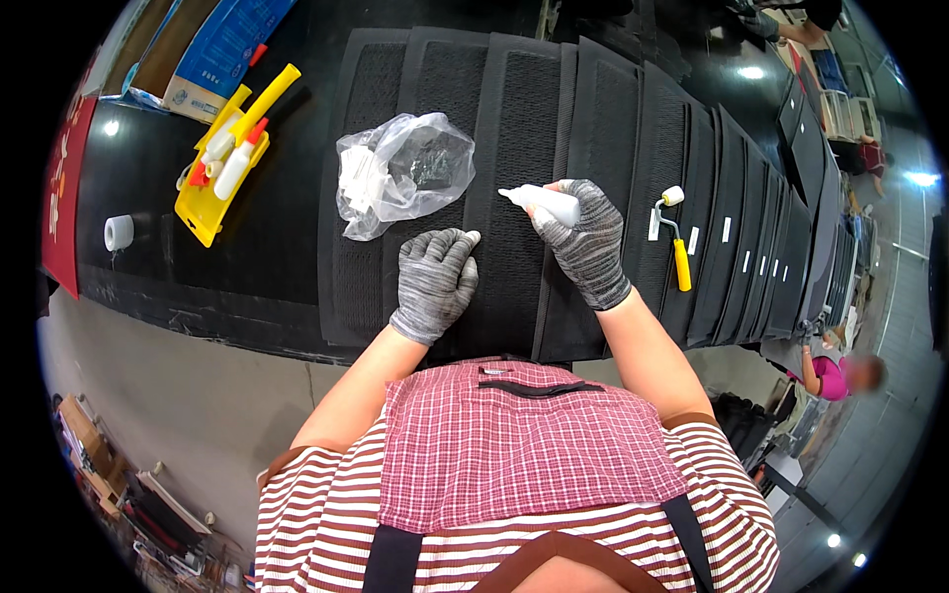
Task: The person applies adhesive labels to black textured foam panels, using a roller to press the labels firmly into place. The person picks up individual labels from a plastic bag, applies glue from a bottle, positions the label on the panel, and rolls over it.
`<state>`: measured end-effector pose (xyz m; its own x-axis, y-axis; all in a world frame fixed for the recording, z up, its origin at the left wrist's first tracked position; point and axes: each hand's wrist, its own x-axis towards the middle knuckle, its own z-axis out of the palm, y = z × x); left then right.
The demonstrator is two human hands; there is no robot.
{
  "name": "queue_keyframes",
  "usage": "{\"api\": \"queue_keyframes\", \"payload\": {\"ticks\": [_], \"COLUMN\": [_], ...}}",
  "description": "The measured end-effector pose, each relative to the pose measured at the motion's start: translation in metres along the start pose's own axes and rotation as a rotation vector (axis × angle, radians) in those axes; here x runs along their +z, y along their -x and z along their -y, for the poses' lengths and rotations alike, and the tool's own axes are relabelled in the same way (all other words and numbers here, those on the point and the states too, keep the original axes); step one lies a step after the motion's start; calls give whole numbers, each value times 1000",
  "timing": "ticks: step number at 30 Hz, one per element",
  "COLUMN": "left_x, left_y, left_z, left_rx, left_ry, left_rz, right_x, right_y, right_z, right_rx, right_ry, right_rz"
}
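Observation:
My right hand [590, 242], in a grey knit glove, grips a white squeeze bottle [556, 205] lying nearly level, its narrow nozzle pointing left over a black textured mat [519, 109]. My left hand [435, 282], gloved alike, rests palm down on the mats, fingers slightly bent and thumb apart, with a pale fingertip showing. Nothing shows in it, though its underside is hidden. Just beyond lies a crumpled clear plastic bag [420, 163] with small white pieces [363, 183] at its left side. Right of my right hand, a small roller with a yellow handle [682, 265] lies on the mats.
Several overlapping black mats [727, 188], some with white labels, run off to the right. On the left of the black table [129, 287] are a yellow tray [203, 212] holding bottles, a white roll [119, 232] and a blue box [222, 49]. Another person [830, 376] stands far right.

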<state>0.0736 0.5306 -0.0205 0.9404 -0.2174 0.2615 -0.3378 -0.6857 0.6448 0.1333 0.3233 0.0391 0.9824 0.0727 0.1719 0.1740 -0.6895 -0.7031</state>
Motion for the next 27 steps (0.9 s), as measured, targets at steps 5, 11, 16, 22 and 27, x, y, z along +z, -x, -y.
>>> {"api": "queue_keyframes", "payload": {"ticks": [5, 11, 16, 22, 27], "left_x": [1, 0, 1, 1, 1], "left_y": [0, 0, 0, 0, -1], "left_z": [1, 0, 0, 0, 0], "left_rx": [0, -1, 3, 8, 5], "left_ry": [10, 1, -7, -10, -1], "left_rz": [2, 3, -3, -5, -6], "right_x": [1, -5, -8, -9, -8], "right_y": [1, 11, 24, 27, 9], "right_z": [5, 12, 16, 17, 18], "right_rx": [37, 7, -33, 23, -19], "right_ry": [-116, -61, -51, -105, -30], "right_rz": [9, 55, 81, 74, -15]}}
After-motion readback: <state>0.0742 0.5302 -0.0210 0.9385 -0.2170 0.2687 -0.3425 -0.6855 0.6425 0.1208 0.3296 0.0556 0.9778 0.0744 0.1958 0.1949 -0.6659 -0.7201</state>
